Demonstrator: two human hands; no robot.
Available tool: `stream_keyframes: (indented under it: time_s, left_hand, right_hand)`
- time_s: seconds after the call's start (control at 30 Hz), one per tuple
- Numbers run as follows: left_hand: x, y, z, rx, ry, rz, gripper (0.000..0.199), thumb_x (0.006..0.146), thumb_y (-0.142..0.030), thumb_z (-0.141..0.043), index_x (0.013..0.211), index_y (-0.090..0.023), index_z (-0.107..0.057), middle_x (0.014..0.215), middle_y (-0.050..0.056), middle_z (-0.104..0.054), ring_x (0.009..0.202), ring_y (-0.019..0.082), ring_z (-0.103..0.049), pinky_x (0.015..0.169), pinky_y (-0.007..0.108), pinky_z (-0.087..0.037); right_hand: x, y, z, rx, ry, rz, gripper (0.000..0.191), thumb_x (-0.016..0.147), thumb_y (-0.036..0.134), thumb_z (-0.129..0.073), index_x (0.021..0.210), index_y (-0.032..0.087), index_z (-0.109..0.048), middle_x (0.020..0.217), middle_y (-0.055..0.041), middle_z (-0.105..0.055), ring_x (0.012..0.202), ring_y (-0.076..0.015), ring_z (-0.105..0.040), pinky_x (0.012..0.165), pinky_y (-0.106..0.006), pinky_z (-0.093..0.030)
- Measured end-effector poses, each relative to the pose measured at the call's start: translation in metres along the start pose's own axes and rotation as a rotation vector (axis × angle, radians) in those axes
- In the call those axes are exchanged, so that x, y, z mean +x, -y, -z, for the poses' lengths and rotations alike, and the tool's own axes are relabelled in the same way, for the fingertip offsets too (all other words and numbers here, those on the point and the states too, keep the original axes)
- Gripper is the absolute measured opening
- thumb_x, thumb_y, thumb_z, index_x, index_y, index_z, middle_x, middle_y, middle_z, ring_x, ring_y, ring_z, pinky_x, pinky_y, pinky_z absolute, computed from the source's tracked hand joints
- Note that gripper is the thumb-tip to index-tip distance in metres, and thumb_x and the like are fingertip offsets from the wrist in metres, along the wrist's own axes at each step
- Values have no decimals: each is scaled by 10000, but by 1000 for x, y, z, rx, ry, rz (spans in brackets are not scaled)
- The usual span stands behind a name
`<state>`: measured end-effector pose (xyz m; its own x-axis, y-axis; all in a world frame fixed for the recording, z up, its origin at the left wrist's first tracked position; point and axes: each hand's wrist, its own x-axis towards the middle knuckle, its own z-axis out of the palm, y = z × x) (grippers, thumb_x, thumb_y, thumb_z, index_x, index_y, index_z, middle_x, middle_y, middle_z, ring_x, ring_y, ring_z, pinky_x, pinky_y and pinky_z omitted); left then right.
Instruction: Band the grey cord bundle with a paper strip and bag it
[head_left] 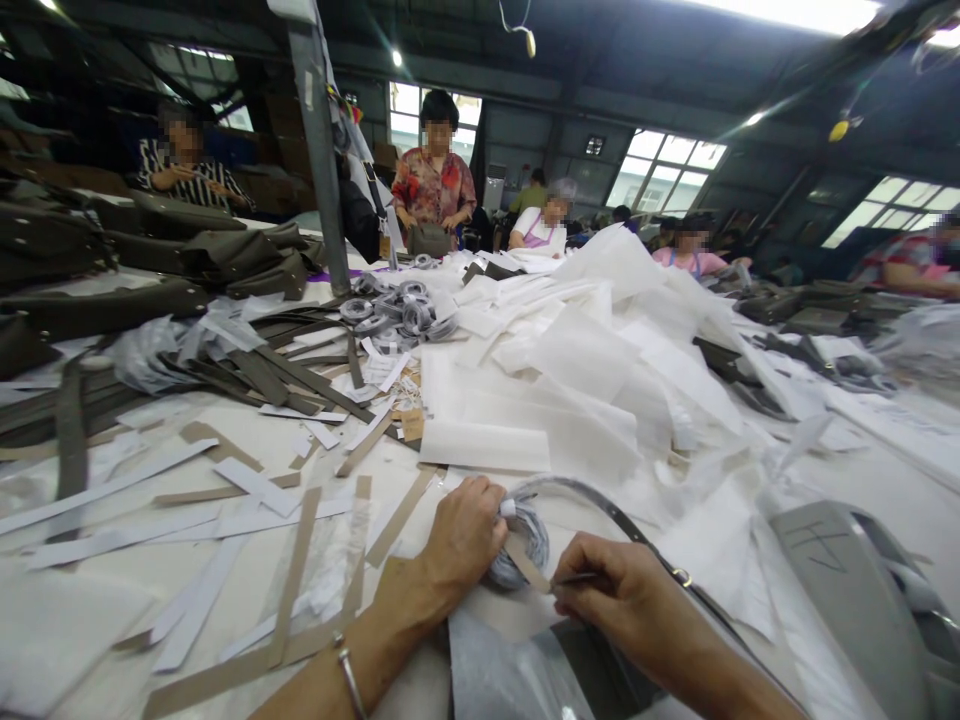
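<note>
My left hand [466, 535] is closed on the near-left side of a strap coil [536, 535], which looks grey and plastic-wrapped. A tan strip [527, 567] crosses the front of the coil. Its lower end is pinched between the thumb and fingers of my right hand [619, 592]; a thin dark edge [579, 578] also shows there. From the top of the coil, a dark strap [619, 518] with a gold-coloured ring [681, 577] curves behind my right hand. Below both hands lies a grey piece in clear plastic [510, 672], partly hidden by my right forearm.
White sheets [577, 370] are heaped ahead. Tan and white strips [300, 560] are scattered to the left, with more strap coils [409, 305] beyond. A grey machine [847, 590] stands at right. Dark bags [172, 250] lie near a metal post [319, 150]. Several people [433, 185] work across the table.
</note>
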<state>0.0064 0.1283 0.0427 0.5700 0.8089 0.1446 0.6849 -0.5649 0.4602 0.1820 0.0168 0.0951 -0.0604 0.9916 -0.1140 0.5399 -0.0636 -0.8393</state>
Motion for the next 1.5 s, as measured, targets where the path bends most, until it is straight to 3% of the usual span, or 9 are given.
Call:
stream_keyframes:
  time_s: [0.27,0.43,0.53,0.63,0.87,0.97,1.1,1.3,1.5]
  left_hand:
    - [-8,-5,2,7,-222,-180,284,810,-59,-537,1059,-176,-607,985,64,-654,946,248,-597,857,381,-506]
    - [-12,-5,0,-30,-355,-266,157,850,-75,-517,947,-181,-582,891,49,-649,843,232,-606,774,370,-510]
    - [-12,-2,-3,-55,-433,-274,126,883,-93,-485,904,-186,-569,853,51,-645,803,225,-604,759,367,-500]
    - [-12,-1,1,-152,-405,-257,178,835,-63,-489,922,-189,-578,874,51,-645,837,222,-602,783,358,-487]
    - [-2,21,22,-938,-22,153,246,876,-393,-522,816,-166,-596,753,11,-633,718,164,-596,670,276,-469]
    - [2,30,12,-1136,198,299,545,889,-633,-428,709,-144,-587,587,11,-567,536,153,-533,550,289,-444]
    - [8,26,-7,-1487,332,355,560,716,-681,-648,827,-135,-608,683,13,-596,567,135,-517,585,294,-453]
    - [14,21,-10,-1479,244,290,514,659,-584,-750,824,-108,-647,735,19,-604,658,133,-505,656,260,-397]
    - [5,17,3,-909,83,105,344,866,-445,-541,680,-161,-596,621,-37,-496,640,134,-444,600,242,-323]
  right_hand:
    - [10,-2,-16,-511,-265,581,194,847,52,-474,784,216,-555,729,-8,-609,639,-144,-579,601,-245,-465]
    - [43,7,-19,-773,-425,814,213,841,20,-497,893,204,-593,1209,-125,-645,1157,-297,-569,959,-493,-478]
    - [58,8,-15,-752,-258,794,312,779,-36,-463,940,202,-585,1203,-110,-655,1222,-276,-544,1090,-577,-369]
    - [64,5,-11,-685,-123,792,287,800,-26,-448,935,201,-562,1037,-83,-684,1006,-221,-631,985,-480,-484]
    - [59,2,-5,-656,-227,962,177,925,44,-436,922,193,-530,1043,-101,-672,952,-203,-615,831,-373,-528]
    - [56,8,-2,-680,-253,1023,156,917,49,-471,917,191,-538,1073,-109,-679,998,-217,-618,869,-396,-527]
    - [53,8,1,-709,-242,1061,150,936,85,-479,890,204,-558,1112,-107,-698,1057,-228,-631,922,-426,-518]
    - [50,-6,-4,-652,-171,971,224,948,46,-424,969,201,-584,1146,-94,-705,1092,-210,-632,995,-437,-474]
    - [59,-7,-5,-405,-119,626,122,894,120,-574,889,212,-654,850,-35,-708,808,-185,-642,758,-313,-497]
